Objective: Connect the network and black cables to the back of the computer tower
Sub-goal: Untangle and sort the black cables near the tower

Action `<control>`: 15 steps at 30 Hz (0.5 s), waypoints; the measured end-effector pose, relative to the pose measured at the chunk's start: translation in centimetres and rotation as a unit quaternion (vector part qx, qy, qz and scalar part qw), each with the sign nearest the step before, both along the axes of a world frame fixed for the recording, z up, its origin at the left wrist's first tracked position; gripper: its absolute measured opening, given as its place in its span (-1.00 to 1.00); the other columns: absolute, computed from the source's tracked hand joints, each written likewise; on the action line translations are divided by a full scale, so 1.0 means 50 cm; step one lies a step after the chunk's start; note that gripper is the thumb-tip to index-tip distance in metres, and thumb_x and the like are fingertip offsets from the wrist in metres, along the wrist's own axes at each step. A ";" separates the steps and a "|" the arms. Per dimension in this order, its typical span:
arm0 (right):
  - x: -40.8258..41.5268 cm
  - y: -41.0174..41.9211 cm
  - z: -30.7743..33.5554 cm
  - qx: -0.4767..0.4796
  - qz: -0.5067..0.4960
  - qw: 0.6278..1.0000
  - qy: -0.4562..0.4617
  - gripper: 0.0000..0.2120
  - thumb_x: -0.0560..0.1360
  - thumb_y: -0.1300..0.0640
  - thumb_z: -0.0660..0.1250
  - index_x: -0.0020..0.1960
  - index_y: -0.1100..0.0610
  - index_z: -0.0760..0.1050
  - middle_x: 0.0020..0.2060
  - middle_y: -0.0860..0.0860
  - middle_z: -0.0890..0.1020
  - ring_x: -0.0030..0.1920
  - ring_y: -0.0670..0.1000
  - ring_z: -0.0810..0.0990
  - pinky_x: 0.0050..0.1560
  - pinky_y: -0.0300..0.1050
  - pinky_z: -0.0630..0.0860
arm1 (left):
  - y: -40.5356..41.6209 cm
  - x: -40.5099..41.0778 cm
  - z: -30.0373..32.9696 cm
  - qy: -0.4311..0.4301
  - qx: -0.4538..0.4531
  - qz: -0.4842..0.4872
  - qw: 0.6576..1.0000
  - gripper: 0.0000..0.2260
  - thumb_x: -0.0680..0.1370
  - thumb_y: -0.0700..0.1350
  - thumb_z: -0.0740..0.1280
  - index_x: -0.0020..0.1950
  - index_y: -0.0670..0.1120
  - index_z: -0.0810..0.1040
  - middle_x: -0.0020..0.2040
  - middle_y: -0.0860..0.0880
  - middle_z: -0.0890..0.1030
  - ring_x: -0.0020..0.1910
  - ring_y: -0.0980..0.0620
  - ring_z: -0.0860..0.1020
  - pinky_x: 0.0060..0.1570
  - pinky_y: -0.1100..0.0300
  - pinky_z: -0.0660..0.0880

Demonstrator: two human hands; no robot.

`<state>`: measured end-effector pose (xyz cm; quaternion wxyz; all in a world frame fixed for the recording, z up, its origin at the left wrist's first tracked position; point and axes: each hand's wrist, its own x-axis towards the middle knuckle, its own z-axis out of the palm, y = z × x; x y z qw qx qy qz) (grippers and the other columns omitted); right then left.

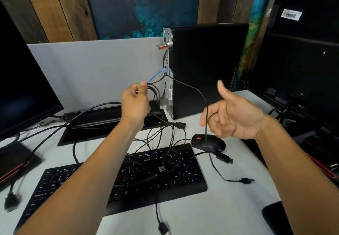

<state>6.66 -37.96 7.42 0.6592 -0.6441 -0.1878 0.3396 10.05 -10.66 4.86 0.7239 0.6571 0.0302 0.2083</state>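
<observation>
Computer tower upright near the back edge of the tabletop, rear panel facing left toward the grey divider

Blue network cable plugged into the rear panel about halfway up, curving down and left to the left hand

Left hand raised just left of the tower's back, fingers curled, thumb and fingertips pinching a bundle of cables that includes the blue one and several black ones

Thin black cable running from the rear panel rightward across the tower's side, dropping past the right hand, ending in a loose plug lying toward the right edge of the tabletop

Right hand in front of the tower, palm turned left, thumb up, fingers loosely spread and blurred; cable crossing the fingers, grip impossible to tell

Keyboard in the middle of the tabletop under tangled black cables, mouse just beyond its right end
</observation>
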 end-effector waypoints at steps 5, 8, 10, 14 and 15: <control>-0.011 -0.035 -0.011 -0.198 0.014 0.970 -0.141 -0.59 0.37 -0.12 0.59 -0.02 0.20 0.67 -0.35 0.03 0.52 -0.39 -0.03 0.30 -0.34 -0.14 0.18 | 0.043 0.022 -0.027 0.015 0.002 0.082 0.997 -0.62 0.70 -0.03 0.22 -0.31 -0.02 0.25 -0.44 0.03 0.19 -0.55 0.07 0.10 -0.46 0.22 0.10; -0.011 -0.015 -0.027 -0.393 0.015 0.906 -0.154 -0.66 0.38 -0.09 0.61 -0.02 0.13 0.69 -0.32 -0.05 0.58 -0.29 -0.05 0.42 -0.33 -0.18 0.32 | 0.038 0.026 -0.039 0.023 0.039 0.110 0.993 -0.64 0.69 0.00 0.21 -0.29 -0.04 0.28 -0.46 0.03 0.24 -0.50 0.05 0.17 -0.42 0.18 0.19; -0.011 -0.006 -0.031 -0.501 0.048 0.854 -0.129 -0.58 0.25 -0.12 0.68 -0.03 0.09 0.70 -0.33 -0.05 0.61 -0.28 -0.04 0.47 -0.37 -0.19 0.35 | 0.038 0.028 -0.042 0.028 0.058 0.140 0.988 -0.63 0.69 0.00 0.21 -0.30 -0.04 0.28 -0.46 0.04 0.27 -0.47 0.03 0.22 -0.38 0.14 0.25; -0.022 0.014 -0.054 -0.620 0.113 0.770 -0.101 -0.51 0.17 -0.10 0.72 0.00 0.07 0.70 -0.33 -0.05 0.63 -0.30 -0.01 0.53 -0.34 -0.22 0.45 | 0.048 0.033 -0.044 0.037 0.069 0.178 0.981 -0.63 0.69 -0.01 0.21 -0.30 -0.04 0.29 -0.42 0.01 0.33 -0.42 0.01 0.29 -0.29 0.11 0.35; -0.023 0.023 -0.067 -0.640 0.125 0.750 -0.111 -0.53 0.17 -0.08 0.72 -0.01 0.07 0.70 -0.33 -0.05 0.63 -0.30 -0.01 0.55 -0.32 -0.22 0.50 | 0.047 0.033 -0.045 0.038 0.073 0.180 0.980 -0.62 0.69 -0.01 0.21 -0.30 -0.05 0.28 -0.41 0.01 0.33 -0.42 0.01 0.30 -0.30 0.11 0.34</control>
